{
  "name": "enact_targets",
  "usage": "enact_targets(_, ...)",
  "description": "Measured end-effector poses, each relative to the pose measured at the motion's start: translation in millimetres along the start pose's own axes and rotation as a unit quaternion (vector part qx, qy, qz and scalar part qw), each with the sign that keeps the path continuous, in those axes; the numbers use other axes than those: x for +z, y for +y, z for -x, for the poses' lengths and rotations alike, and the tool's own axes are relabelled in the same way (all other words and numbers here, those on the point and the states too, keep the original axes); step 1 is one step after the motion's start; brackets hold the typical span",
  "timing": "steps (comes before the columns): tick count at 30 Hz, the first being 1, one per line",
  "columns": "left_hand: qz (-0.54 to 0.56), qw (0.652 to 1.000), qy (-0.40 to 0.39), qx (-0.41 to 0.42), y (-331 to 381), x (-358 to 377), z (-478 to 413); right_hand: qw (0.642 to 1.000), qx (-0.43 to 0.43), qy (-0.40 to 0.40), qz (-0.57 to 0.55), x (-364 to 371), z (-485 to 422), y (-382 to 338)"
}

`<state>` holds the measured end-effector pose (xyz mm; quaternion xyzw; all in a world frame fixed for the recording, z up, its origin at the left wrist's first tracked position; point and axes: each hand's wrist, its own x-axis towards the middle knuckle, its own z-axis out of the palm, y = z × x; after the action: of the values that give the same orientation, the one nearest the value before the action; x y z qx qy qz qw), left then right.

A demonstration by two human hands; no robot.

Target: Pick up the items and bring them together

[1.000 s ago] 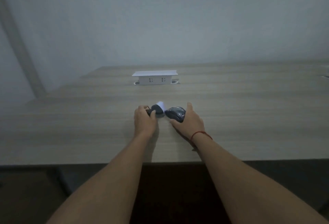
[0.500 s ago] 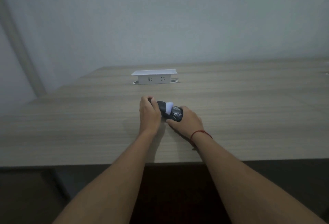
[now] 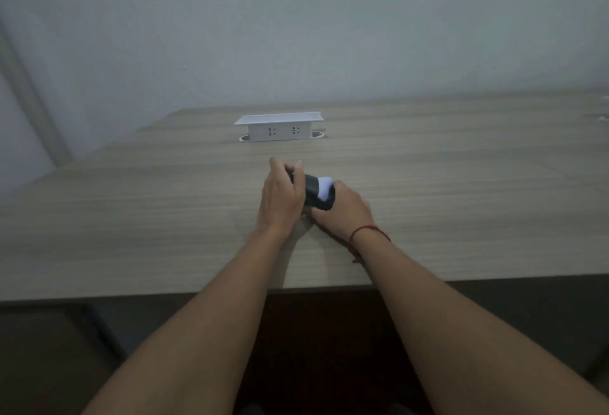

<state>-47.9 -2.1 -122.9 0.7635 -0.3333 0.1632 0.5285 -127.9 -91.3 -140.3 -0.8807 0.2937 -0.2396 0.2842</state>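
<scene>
No brand, label or writing can be read anywhere; the only marks are the slot openings of two sockets on the front of the white socket box (image 3: 278, 127), which stands on the table well beyond the hands. The left hand (image 3: 280, 199) curls its fingers round the near-left end of a dark sock (image 3: 313, 192), and the right hand (image 3: 342, 210) grips the sock's other end from the right, so the two hands almost touch with the sock between them, just above the table. A white patch of the sock (image 3: 325, 188) shows at the top, beside the right hand's fingers. A red string bracelet (image 3: 367, 230) circles the right wrist. The wooden table (image 3: 131, 217) has a pale, long grain, and its near edge runs under both forearms. Behind the socket box rises a plain grey wall (image 3: 329, 26), dimly lit.
</scene>
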Motion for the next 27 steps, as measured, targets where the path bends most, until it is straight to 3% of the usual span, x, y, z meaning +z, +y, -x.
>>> enact_targets(7, -0.005, 0.997, 0.076, -0.027, -11.2, -10.7, -4.5, 0.999, -0.002, 0.009, -0.038, -3.8, 4.0, 1.4)
enact_targets(11, 0.051, 0.998, 0.039, 0.011, -0.6, -5.4, -1.2, 0.999, 0.002, 0.011, -0.033, -3.6, 4.0, 0.0)
enact_targets(18, 0.049, 0.995, 0.032, -0.078, -6.8, -14.6, -11.4, 0.999, 0.002, 0.003, -0.054, -4.7, 6.2, 1.8)
enact_targets(21, 0.059, 0.995, 0.043, -0.072, 6.6, -16.6, -18.9, 0.998, 0.001, -0.003, -0.059, -6.3, 7.1, 0.6)
enact_targets(24, 0.018, 0.998, 0.029, -0.044, 10.6, -10.4, -14.0, 0.998, 0.001, -0.008, -0.069, -5.9, 8.5, 0.3)
enact_targets(27, -0.034, 0.996, 0.036, -0.072, -2.2, -12.5, -10.9, 0.998, -0.004, -0.005, -0.069, -6.5, 9.6, 1.9)
